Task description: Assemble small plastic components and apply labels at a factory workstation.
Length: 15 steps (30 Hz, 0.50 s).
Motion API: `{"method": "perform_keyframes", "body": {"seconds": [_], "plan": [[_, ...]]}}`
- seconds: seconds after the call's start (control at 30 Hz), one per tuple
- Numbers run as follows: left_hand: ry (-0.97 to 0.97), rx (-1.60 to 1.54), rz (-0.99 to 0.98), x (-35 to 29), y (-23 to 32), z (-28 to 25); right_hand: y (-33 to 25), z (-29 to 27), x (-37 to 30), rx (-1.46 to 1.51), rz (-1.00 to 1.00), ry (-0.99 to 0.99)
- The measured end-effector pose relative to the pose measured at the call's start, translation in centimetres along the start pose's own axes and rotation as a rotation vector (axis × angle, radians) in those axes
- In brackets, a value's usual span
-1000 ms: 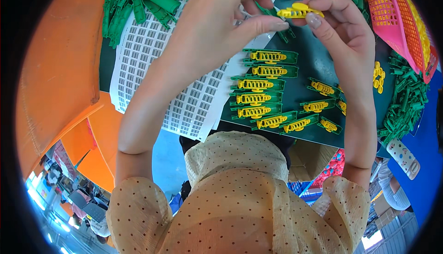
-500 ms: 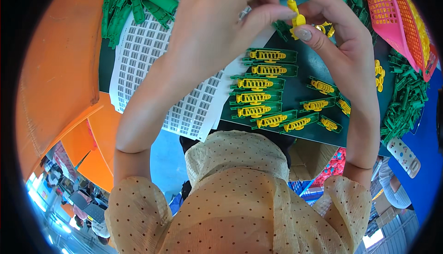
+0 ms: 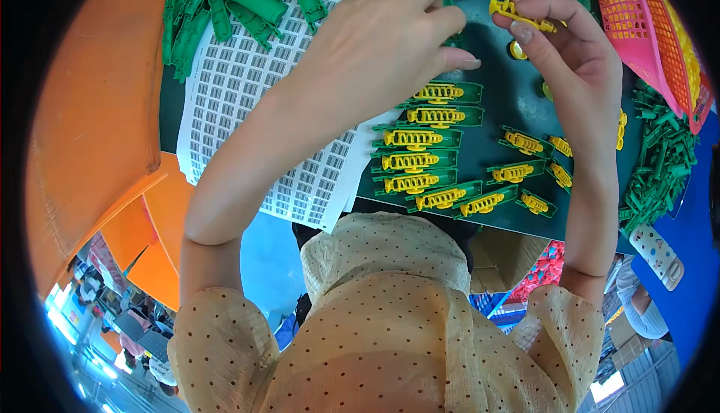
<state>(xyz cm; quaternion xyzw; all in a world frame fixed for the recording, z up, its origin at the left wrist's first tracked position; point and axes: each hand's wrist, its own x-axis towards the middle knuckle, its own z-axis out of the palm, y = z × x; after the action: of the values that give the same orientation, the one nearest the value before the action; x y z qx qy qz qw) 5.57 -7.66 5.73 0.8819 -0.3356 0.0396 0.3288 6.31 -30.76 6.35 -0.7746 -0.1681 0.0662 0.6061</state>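
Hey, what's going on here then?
A person is working at a dark table. The right hand has a yellow piece in its grip, raised above the table. The left hand is beside it, fingers curled; whether it holds anything is hidden. Nearer the person lie green shells with yellow parts inside, some stacked in a column, beside a printed sheet.

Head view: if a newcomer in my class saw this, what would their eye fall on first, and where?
Probably the bright yellow plastic piece pinched in the right hand at the upper right of centre. Below it, green casings with yellow slotted inserts stand out, several stacked in a column on the dark tabletop. The big orange surface filling the left side also catches the eye.
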Motion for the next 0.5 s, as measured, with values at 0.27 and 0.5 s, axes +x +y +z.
{"method": "perform_keyframes", "body": {"seconds": [0.27, 0.5], "plan": [[0.019, 0.208, -0.153, -1.0, 0.4, -0.7, 0.0, 1.9, -0.9, -0.564, -0.217, -0.105], [0.098, 0.207, -0.148, -2.9, -0.9, -1.1, 0.2, 1.8, -1.4, -0.859, -0.321, -0.13]]}}
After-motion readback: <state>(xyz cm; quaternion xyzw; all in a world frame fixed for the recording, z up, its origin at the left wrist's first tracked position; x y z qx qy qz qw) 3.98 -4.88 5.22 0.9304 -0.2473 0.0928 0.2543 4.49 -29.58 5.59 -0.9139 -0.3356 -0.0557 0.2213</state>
